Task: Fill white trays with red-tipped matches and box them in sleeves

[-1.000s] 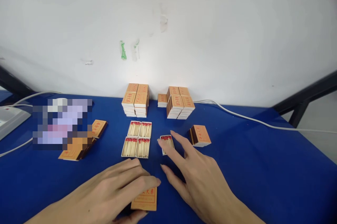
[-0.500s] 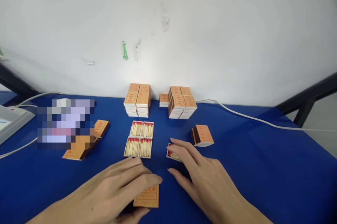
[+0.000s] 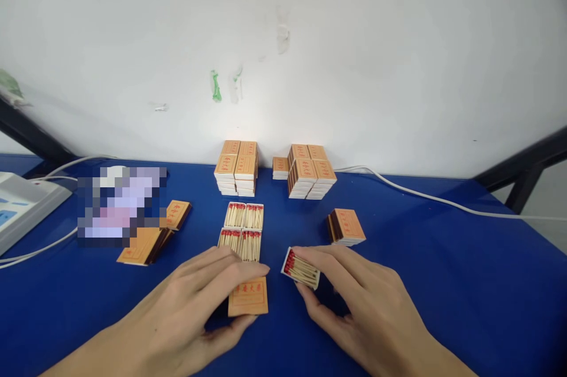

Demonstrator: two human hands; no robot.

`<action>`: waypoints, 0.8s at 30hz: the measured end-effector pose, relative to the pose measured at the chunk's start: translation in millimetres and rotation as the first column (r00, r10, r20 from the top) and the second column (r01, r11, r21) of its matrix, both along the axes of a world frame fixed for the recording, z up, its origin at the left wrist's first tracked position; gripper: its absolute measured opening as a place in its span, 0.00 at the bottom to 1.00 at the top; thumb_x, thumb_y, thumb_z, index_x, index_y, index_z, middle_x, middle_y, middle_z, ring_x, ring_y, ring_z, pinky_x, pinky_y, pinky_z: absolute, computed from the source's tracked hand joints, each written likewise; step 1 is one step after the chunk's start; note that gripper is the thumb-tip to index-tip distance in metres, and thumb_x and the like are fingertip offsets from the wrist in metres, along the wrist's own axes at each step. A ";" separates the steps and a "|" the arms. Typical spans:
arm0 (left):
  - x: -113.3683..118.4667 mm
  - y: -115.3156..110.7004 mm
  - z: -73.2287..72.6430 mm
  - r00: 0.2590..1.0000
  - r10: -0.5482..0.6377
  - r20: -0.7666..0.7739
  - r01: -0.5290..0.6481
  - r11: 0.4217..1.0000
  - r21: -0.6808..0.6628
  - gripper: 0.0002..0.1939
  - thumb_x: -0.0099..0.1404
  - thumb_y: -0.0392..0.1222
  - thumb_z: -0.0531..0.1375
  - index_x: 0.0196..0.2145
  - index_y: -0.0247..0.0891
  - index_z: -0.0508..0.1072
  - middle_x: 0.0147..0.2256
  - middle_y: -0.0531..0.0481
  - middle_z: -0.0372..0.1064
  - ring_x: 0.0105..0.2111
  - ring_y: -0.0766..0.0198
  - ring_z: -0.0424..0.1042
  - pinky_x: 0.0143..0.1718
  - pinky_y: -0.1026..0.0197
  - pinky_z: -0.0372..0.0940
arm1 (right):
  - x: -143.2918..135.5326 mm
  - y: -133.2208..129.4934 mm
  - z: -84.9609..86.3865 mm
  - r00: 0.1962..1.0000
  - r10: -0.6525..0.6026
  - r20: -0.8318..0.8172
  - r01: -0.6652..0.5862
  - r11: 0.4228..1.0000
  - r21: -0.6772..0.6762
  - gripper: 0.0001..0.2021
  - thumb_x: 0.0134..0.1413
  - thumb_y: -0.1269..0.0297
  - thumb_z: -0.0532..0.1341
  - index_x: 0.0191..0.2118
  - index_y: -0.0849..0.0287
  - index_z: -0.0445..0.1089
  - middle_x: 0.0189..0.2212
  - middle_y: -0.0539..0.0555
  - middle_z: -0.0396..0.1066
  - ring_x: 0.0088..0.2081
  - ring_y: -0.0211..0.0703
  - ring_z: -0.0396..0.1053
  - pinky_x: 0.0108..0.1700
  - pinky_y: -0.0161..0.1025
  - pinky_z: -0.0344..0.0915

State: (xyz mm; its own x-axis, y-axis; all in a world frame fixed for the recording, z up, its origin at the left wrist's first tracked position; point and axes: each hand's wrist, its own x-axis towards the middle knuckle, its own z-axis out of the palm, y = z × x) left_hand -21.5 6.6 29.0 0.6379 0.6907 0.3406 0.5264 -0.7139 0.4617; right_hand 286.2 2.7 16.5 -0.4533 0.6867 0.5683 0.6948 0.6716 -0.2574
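Observation:
Between the thumb and fingers of my left hand [image 3: 190,300] is an orange matchbox sleeve [image 3: 248,297] with red lettering. My right hand [image 3: 358,297] pinches a white matchbox tray [image 3: 301,269] full of red-tipped matches, tilted and apart from the sleeve. Just beyond my left fingers, several filled trays [image 3: 243,216] lie side by side in a block, the nearer ones partly covered by that hand. To the right, past my right hand, sits a small stack of matchboxes [image 3: 348,226].
Two stacks of matchboxes [image 3: 235,167] [image 3: 312,170] stand by the wall, with a few boxes [image 3: 280,168] between them. Flattened-looking orange sleeves [image 3: 144,245] lie left, by a blurred-out object [image 3: 124,202]. A white device [image 3: 26,205] sits far left; a white cable [image 3: 420,200] crosses right.
My right hand has lifted and tilted the tray of matches off the table, drawing it slightly nearer and to the right. The sleeve in my left hand has moved a little farther from me.

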 end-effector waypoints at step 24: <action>5.2 -2.8 1.6 0.990 0.014 0.139 0.018 0.974 -0.225 0.26 0.80 0.38 0.69 0.68 0.61 0.71 0.58 0.62 0.86 0.54 0.69 0.89 0.59 0.72 0.79 | -2.7 -21.6 13.3 0.968 0.196 -0.156 -0.231 0.941 -0.249 0.20 0.83 0.67 0.65 0.73 0.51 0.70 0.53 0.52 0.88 0.50 0.41 0.89 0.66 0.40 0.81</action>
